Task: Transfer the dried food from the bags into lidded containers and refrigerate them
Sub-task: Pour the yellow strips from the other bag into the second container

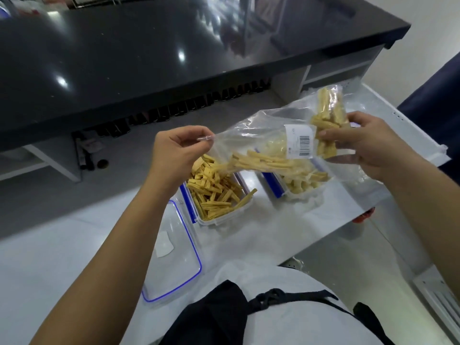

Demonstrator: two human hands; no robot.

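A clear plastic bag (263,130) with a barcode label hangs tilted above the white table (62,245). My left hand (179,150) pinches its open mouth. My right hand (358,143) grips its raised bottom end, bunched around yellow dried sticks. Dried sticks (268,161) slide down inside the bag toward the mouth. Below the mouth stands an open clear container (219,195) with blue clips, heaped with the same yellow sticks. A second container (296,188) of paler dried food sits to its right, partly hidden behind the bag.
A clear lid with a blue seal (174,255) lies flat on the table near my left forearm. A dark glossy counter (149,58) runs across the back. The table's right edge (423,138) is close to my right hand. A small red object (366,215) sits below the table edge.
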